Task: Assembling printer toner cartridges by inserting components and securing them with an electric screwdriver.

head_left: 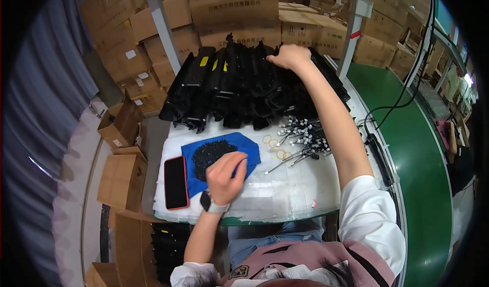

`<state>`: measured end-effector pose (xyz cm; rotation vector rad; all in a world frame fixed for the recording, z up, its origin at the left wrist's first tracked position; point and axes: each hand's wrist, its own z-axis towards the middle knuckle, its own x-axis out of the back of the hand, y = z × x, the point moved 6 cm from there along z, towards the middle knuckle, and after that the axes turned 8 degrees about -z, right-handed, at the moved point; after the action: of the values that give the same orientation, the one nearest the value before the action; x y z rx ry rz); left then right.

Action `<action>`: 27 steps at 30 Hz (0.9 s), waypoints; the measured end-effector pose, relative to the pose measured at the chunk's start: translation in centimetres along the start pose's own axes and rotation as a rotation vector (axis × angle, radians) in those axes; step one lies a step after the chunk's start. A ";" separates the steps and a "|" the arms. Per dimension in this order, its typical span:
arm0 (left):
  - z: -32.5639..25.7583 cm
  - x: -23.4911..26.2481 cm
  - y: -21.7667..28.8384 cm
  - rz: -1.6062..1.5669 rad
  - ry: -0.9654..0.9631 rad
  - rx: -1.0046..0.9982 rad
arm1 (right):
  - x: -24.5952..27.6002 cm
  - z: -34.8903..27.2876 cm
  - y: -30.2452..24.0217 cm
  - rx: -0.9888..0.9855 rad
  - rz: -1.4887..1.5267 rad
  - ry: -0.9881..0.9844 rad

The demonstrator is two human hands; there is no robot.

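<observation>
My right arm stretches across the table to a heap of long black plastic parts [244,73]. At the heap's far right, my right hand [291,57] is closed over the end of a black part, its fingertips hidden behind it. Close to me, my left hand [227,178] is curled, fingers bent together, over the near edge of a pile of small black screw-like pieces [211,153]. What its fingers hold, if anything, is hidden. The pile lies on a blue cloth [249,147]. A watch [206,200] is on my left wrist.
Left of the cloth lies a red-edged phone [176,182]. Cables with white connectors [308,137] and several rubber bands [280,155] lie at right. A black power strip [380,159] runs along the right edge. Cardboard boxes [234,12] stand behind; an open box [135,246] is below left.
</observation>
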<state>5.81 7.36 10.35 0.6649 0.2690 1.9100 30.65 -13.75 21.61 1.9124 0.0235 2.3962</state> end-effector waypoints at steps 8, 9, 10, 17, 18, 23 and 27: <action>-2.5 -2.5 -2.4 0.027 -0.108 0.017 | -2.2 1.6 0.6 0.103 -0.070 -0.115; -2.7 -2.7 -2.6 0.059 -0.149 0.042 | -2.5 1.9 0.6 0.099 -0.075 -0.121; -2.7 -2.8 -2.5 0.053 -0.151 0.047 | -2.9 2.3 0.4 0.083 -0.129 -0.122; -2.5 -2.4 -2.8 0.004 -0.121 0.051 | -2.0 2.9 -0.6 0.041 -0.073 -0.249; -2.5 -2.4 -2.9 -0.005 -0.107 0.061 | -2.6 3.5 0.4 0.006 0.025 -0.253; -2.6 -2.4 -2.7 -0.002 -0.118 0.069 | -2.5 4.0 4.8 -0.077 0.636 -0.114; -2.4 -2.8 -2.6 -0.012 -0.122 0.070 | 1.0 1.6 8.0 0.202 0.810 0.168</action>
<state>7.30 6.25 6.26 0.8217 0.2628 1.8477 31.62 -21.72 23.40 2.0707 -0.6426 3.1483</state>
